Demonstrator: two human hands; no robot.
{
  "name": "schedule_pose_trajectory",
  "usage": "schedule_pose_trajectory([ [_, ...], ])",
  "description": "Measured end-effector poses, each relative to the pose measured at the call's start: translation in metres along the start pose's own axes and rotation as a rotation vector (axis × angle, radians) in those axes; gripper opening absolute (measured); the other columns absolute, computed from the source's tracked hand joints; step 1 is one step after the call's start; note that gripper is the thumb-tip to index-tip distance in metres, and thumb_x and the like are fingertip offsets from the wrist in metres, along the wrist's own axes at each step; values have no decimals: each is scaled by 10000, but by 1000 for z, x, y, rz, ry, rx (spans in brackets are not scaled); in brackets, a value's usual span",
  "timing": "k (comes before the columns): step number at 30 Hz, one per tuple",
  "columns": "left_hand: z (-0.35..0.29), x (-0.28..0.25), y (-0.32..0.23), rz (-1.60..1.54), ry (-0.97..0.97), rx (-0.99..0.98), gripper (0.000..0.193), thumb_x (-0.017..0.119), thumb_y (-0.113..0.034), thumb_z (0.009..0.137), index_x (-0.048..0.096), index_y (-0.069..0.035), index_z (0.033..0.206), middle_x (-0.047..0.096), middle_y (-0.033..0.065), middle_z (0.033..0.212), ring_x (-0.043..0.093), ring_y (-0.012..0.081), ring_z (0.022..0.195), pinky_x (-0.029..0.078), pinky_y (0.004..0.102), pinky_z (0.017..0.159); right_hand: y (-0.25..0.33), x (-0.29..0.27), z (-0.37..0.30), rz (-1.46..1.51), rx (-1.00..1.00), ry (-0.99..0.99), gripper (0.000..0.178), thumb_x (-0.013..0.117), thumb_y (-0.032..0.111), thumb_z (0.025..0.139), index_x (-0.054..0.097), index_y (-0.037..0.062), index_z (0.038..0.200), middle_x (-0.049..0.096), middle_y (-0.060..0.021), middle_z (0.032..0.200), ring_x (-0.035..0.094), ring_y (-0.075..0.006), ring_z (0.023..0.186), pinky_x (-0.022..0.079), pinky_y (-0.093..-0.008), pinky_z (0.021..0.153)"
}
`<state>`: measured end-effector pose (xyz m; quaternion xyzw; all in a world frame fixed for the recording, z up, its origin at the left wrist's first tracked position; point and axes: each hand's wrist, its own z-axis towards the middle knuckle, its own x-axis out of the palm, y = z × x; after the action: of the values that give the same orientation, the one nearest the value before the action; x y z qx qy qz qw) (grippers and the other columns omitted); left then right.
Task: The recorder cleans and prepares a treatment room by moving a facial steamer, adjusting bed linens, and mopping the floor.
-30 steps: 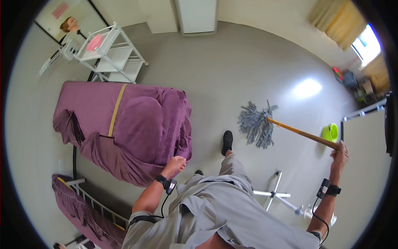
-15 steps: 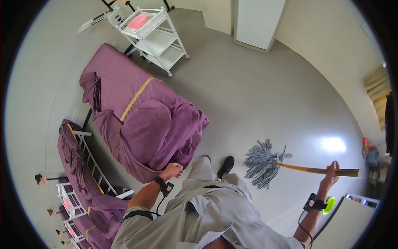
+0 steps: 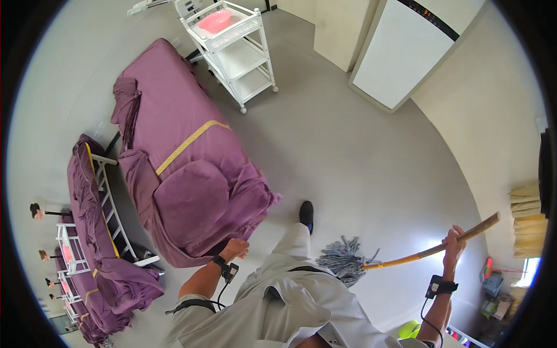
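Observation:
My right hand (image 3: 454,246) is wrapped round the upper part of a long wooden mop handle (image 3: 418,254), off to my right. The handle slopes down leftward to the grey string head of the mop (image 3: 342,261), which lies on the floor beside my leg. My left hand (image 3: 235,249) is curled closed with nothing visible in it. It hangs by the near end of a bed with a purple cover (image 3: 191,197); whether it touches the cloth I cannot tell. One dark shoe (image 3: 306,214) shows ahead of me on the grey floor.
A white wheeled trolley (image 3: 241,64) bearing a pink basin (image 3: 216,21) stands past the bed. Farther right is a tall white appliance (image 3: 400,55) against the wall. More purple-covered beds (image 3: 87,197) line the left. A lime-green container (image 3: 409,329) sits near my right forearm.
My view has turned and moved forward, with one foot now ahead. The mop head is closer to my legs, and the handle's top end points farther forward.

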<state>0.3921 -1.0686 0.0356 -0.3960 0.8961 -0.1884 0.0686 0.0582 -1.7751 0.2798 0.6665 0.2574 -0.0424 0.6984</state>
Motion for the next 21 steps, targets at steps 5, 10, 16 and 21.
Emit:
schedule_pose_trajectory([
  [5,19,37,-69,62,-72,6,293,595,-251,892,654,26,965,677,124,826,651,218,656,570,367,595,118,37,77,20,-50,198,232,593,60,879,556,-19,1094,526,-31,636,526,-132,524,479,-302,533],
  [10,31,26,-140,-31,-50,151,287,597,-245,894,661,23,974,679,109,826,646,195,641,562,338,562,203,100,144,6,-107,391,229,585,36,870,556,-36,1086,540,-36,642,541,-136,535,477,-296,540],
  [16,19,42,-215,-65,-221,195,268,591,-224,881,660,27,944,659,103,793,639,190,614,566,318,545,261,161,230,41,-201,500,214,606,57,887,566,-39,1073,525,-13,632,519,-113,550,454,-282,549],
  [21,32,55,-203,-241,-259,95,230,582,-195,851,640,26,877,644,132,756,653,229,622,572,361,520,279,205,332,39,-255,432,251,621,60,875,565,-54,1091,509,5,611,506,-106,557,453,-283,571],
])
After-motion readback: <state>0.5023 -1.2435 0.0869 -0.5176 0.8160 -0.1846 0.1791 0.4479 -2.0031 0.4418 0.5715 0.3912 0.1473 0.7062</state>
